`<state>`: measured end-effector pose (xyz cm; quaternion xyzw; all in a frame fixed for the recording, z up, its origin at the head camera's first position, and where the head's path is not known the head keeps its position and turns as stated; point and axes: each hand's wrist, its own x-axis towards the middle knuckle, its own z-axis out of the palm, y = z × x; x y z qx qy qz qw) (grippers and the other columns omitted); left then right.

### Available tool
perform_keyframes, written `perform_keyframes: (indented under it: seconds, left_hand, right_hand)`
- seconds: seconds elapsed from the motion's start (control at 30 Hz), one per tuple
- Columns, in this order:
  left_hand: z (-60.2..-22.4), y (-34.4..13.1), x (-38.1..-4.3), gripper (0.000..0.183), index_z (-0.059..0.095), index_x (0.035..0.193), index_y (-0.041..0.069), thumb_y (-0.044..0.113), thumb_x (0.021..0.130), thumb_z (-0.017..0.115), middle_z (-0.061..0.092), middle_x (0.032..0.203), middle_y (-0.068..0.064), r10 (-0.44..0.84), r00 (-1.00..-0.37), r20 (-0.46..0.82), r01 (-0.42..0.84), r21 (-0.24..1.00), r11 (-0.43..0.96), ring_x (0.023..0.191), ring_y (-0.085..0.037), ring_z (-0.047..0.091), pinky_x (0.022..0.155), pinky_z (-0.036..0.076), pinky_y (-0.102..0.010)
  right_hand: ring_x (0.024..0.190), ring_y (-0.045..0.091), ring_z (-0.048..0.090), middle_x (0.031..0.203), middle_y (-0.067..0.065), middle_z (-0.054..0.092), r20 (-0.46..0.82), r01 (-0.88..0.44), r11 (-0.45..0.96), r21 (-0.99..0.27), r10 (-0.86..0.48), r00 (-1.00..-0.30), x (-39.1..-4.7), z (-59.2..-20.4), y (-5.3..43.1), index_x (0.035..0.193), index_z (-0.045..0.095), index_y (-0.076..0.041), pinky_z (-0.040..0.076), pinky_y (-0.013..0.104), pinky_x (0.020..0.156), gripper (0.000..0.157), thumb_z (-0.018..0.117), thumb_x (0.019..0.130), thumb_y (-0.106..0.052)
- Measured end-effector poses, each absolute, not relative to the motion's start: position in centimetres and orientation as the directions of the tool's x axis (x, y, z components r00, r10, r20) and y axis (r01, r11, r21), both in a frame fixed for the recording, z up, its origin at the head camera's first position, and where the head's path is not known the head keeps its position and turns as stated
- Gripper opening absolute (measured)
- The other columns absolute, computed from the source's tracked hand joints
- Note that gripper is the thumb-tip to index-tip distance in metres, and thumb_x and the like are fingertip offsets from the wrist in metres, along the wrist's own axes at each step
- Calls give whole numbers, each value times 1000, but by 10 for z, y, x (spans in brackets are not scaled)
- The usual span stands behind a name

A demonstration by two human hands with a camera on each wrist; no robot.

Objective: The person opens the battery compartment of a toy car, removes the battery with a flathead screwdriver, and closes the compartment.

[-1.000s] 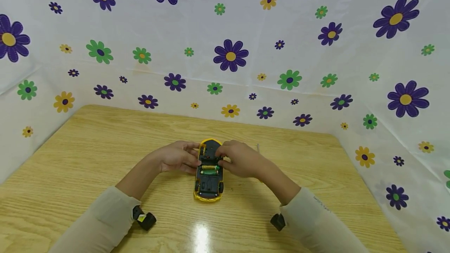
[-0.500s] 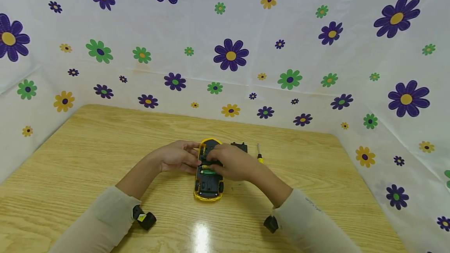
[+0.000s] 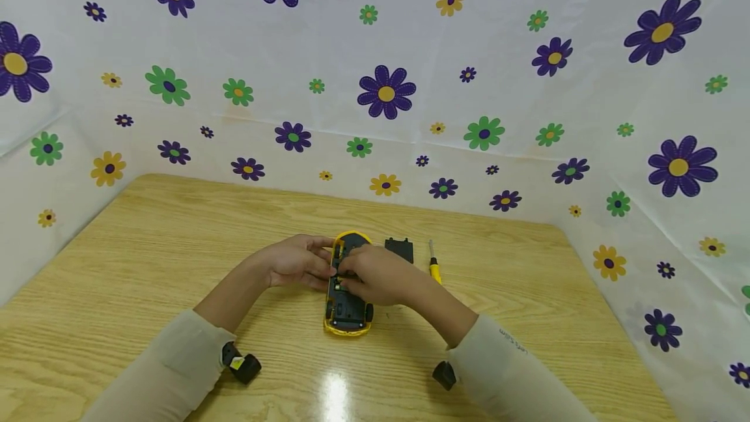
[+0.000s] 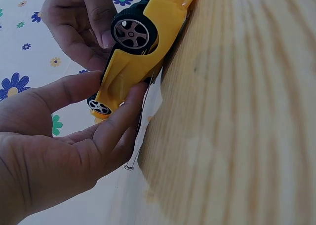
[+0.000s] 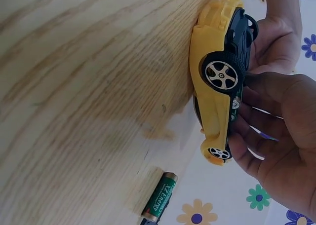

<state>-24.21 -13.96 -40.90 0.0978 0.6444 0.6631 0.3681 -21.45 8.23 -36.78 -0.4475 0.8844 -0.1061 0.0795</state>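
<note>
A yellow toy car (image 3: pixel 347 325) lies upside down on the table, its black underside up and battery compartment bare. My left hand (image 3: pixel 300 262) holds the car by its left side, with the thumb at the upper edge and fingers along the body, as the left wrist view shows. My right hand (image 3: pixel 377 275) bends over the compartment, fingertips at the batteries inside. Those fingers cover most of the batteries; whether they pinch or press one is hidden. In the right wrist view a battery end (image 5: pixel 235 104) shows beside the fingers.
A black battery cover (image 3: pixel 399 249) lies behind the right hand, with a yellow-handled screwdriver (image 3: pixel 434 267) to its right. One loose green battery (image 5: pixel 160 198) lies on the wooden table (image 3: pixel 205 246). A flowered cloth (image 3: pixel 328 31) hangs behind.
My right hand has shifted left across the compartment, from the car's right edge towards its left, exposing the cover and screwdriver behind. My left hand and the car stay put.
</note>
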Motion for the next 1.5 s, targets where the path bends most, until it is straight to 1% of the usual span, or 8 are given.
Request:
perform_keyframes:
  seconds: [0.23,0.4,0.5,0.63,0.73,1.0,1.27,1.5]
  left_hand:
    - [-408,-139,-242,78,17,162,0,-8,97,59,48,138,-26,612,-714,-341,-359,928,99,117,-34,65,101,56,-50]
    - [-409,-139,-243,79,16,162,0,-7,96,60,45,142,-28,611,-714,-343,-355,929,106,118,-35,64,101,56,-50]
    - [-409,-139,-242,80,16,162,1,-7,96,60,44,143,-28,603,-716,-352,-364,925,109,116,-35,65,100,56,-49]
    - [-408,-139,-241,79,17,162,1,-8,96,60,47,139,-26,600,-717,-355,-370,923,104,113,-33,66,99,57,-49]
    - [-408,-139,-241,79,16,162,0,-8,96,59,49,135,-25,608,-715,-346,-360,927,104,112,-31,67,99,57,-49]
    - [-408,-138,-242,82,13,162,-1,-9,95,59,47,137,-26,607,-716,-345,-358,928,106,115,-33,65,100,56,-50]
    - [-407,-138,-241,82,15,162,-1,-9,95,61,46,137,-26,596,-721,-353,-362,926,111,116,-35,64,99,57,-49]
    - [-407,-138,-241,81,16,162,0,-9,95,60,48,136,-26,603,-716,-350,-358,927,113,116,-34,64,100,57,-49]
  right_hand:
    - [94,10,64,104,1,71,-76,-767,595,-241,-799,-597,-214,-365,81,114,76,-10,57,25,80,20,63,104,-22]
    - [92,8,63,103,0,72,-102,-735,608,-299,-787,-609,-215,-362,81,114,77,-10,56,24,78,21,63,104,-22]
    - [85,5,63,100,-1,73,-104,-718,603,-349,-786,-609,-217,-363,81,112,78,-10,55,21,72,20,64,104,-21]
    - [67,2,60,88,-3,73,-83,-717,574,-395,-800,-595,-220,-365,82,104,79,-9,50,19,61,17,64,103,-17]
    - [63,2,57,84,-3,72,-61,-723,555,-411,-808,-586,-222,-366,82,100,78,-9,48,20,58,15,64,102,-14]
    - [69,4,59,89,-1,72,-71,-699,574,-426,-791,-607,-225,-368,83,100,77,-8,51,21,62,11,66,100,-10]
    - [93,11,70,105,4,76,-130,-671,599,-437,-780,-612,-225,-366,84,110,77,-6,58,20,76,15,67,100,-6]
    - [98,14,69,107,4,74,-134,-667,607,-431,-775,-618,-222,-362,88,113,77,-6,59,24,82,17,64,101,-5]
